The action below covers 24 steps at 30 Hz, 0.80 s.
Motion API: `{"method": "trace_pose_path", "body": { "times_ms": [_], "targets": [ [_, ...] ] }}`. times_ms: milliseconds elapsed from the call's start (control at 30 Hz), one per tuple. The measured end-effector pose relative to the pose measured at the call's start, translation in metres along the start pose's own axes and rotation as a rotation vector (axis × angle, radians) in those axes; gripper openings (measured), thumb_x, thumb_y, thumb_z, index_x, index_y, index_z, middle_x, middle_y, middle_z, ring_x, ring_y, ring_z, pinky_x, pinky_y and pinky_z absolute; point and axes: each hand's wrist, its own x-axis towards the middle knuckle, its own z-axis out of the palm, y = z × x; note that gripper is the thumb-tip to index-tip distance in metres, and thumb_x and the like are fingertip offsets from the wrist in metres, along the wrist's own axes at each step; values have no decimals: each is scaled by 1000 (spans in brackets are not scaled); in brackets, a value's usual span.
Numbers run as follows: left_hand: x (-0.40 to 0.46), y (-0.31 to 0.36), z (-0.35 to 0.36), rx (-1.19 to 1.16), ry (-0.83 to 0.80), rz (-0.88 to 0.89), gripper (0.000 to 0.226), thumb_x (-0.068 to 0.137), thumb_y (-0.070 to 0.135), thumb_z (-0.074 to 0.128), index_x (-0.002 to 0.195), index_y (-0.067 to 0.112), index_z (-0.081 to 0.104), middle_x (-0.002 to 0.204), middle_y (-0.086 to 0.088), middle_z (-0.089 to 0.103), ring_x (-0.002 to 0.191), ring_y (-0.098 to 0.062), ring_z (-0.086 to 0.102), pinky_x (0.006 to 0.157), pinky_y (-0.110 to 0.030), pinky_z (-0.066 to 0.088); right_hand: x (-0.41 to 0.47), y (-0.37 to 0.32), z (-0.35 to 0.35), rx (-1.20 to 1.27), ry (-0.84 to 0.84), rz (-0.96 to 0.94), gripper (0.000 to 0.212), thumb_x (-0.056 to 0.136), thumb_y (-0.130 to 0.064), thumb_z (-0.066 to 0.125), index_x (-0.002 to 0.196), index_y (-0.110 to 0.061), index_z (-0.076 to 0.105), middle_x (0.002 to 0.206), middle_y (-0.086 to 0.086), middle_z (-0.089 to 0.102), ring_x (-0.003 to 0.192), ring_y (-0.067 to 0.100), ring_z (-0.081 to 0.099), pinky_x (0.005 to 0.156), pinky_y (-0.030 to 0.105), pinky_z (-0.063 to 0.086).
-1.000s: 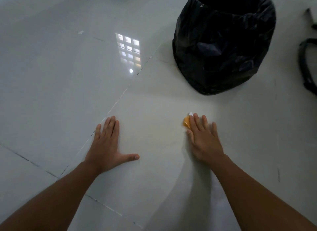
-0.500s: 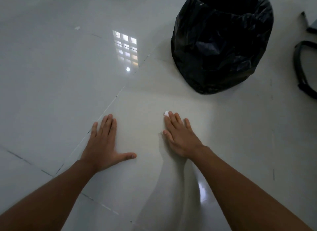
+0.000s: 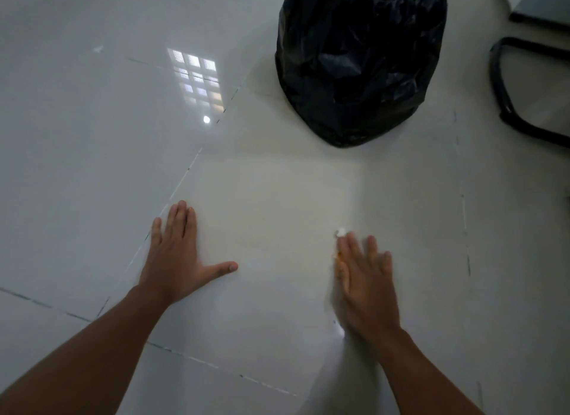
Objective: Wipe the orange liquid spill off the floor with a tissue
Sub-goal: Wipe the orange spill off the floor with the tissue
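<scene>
My right hand lies flat on the pale tiled floor, pressing a tissue down. Only a small white corner of the tissue shows past my fingertips, and an orange-stained edge peeks out at the hand's left side. The hand is motion-blurred. My left hand rests flat on the floor to the left, fingers together and thumb spread, holding nothing. No orange liquid shows on the bare floor around the hands.
A black bin bag over a bin stands on the floor beyond my right hand. A black curved tube frame and a grey flat object sit at the far right. A window reflection shines on the tiles.
My right hand slid the tissue left half a second ago and has now swept back to the right. The left hand has stayed planted.
</scene>
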Motion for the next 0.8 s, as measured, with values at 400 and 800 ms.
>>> {"method": "trace_pose_path", "body": {
  "times_ms": [400, 800],
  "targets": [
    [1, -3, 2, 13, 7, 25, 145, 57, 104, 26, 154, -3, 15, 165, -22, 9, 154, -29, 3, 123, -57, 7, 111, 8, -19, 71, 31, 120, 56, 105, -32, 21, 157, -15, 7, 165, 4, 10, 152, 27, -1, 120, 52, -3],
    [-1, -5, 0, 66, -52, 76, 142, 61, 103, 30, 155, -2, 9, 165, -23, 2, 154, -31, -4, 121, -61, 6, 130, -86, -1, -18, -150, -504, 57, 105, -34, 23, 158, -20, 5, 166, -3, 6, 152, 20, 0, 120, 52, -2]
  ]
}}
